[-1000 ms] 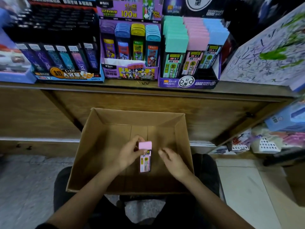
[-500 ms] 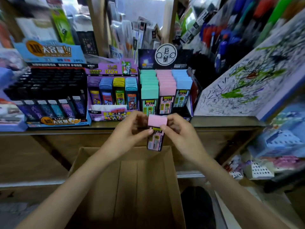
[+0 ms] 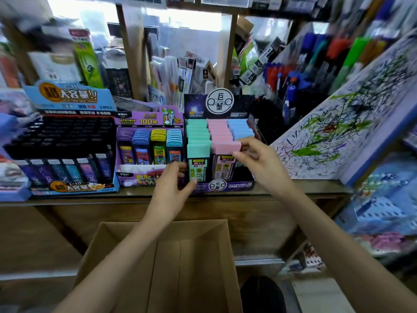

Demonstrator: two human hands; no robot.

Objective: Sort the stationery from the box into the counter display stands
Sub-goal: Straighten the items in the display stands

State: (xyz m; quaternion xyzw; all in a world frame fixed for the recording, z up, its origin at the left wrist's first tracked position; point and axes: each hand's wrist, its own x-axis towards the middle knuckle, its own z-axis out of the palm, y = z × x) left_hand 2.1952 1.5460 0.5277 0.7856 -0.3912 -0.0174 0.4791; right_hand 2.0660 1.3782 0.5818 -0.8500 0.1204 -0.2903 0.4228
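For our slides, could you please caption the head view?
Right hand pinches a pink-capped case at the display stand's pink row; left hand touches its front.

Stationery shop: wooden counter (image 3: 293, 191) lined with branded cardboard display stands (image 3: 239, 185) full of colour-sorted lead-refill cases (image 3: 197, 129), racks of pens (image 3: 316, 64) at right, a scribble-covered pad (image 3: 338, 132), packaged goods (image 3: 180, 71) crammed behind the counter, more stock (image 3: 383, 213) on shelves lower right.

We see a plain, matt brown cardboard box (image 3: 194, 267) under a dark, dull-varnished wooden counter (image 3: 259, 218), where a glossy purple printed card display stand (image 3: 237, 185) holds smooth pastel plastic lead cases (image 3: 198, 132), the pink-capped plastic lead case (image 3: 225, 146) satin-matt above its shiny label.
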